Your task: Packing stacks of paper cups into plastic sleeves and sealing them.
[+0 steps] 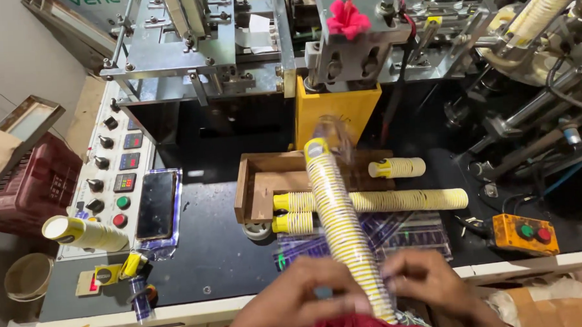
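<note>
Both hands clamped on the near end of a long nested stack of yellow-and-white paper cups [339, 214]: my left hand [295, 299] on its left side, my right hand [422, 283] on its right. Stack tilts up and away over the black machine table [203, 246]. Beyond it, open wooden tray [253, 185] holding two shorter cup stacks [293, 212] lying flat. Long cup row [410, 200] lies just right.

Five paper-cup stacks [346, 226], two hands [369, 294]
</note>
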